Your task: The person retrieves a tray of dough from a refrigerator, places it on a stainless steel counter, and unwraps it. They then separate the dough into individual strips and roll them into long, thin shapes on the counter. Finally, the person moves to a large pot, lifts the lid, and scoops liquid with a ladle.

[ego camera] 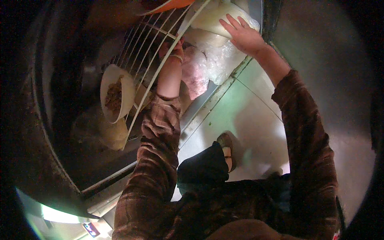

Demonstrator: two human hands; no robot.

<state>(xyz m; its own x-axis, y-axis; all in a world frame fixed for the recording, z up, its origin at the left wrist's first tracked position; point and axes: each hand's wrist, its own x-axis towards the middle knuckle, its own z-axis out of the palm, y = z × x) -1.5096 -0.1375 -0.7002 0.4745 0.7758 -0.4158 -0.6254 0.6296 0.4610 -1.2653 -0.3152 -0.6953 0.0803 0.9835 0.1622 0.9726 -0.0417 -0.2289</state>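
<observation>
My left hand (175, 48) reaches below a white wire shelf (147, 76), its wrist wearing a thin band. The shelf's wires and front bar partly hide the fingers, so what they hold cannot be seen. Beside it lies a clear plastic bag with pinkish contents (195, 70). At the upper right my right hand (244, 36) has its fingers spread over a pale, plastic-wrapped bundle (210, 22); the fingertips appear to rest against it. A white bowl (127, 93) holding brown food stands on the shelf, left of my left forearm.
An orange object (171, 6) is above the shelf at the top. Below the bowl sits a pale, rounded bundle (114, 135). The cabinet's edge (220, 90) runs diagonally above the tiled floor (255, 99), where a shoe (226, 147) shows.
</observation>
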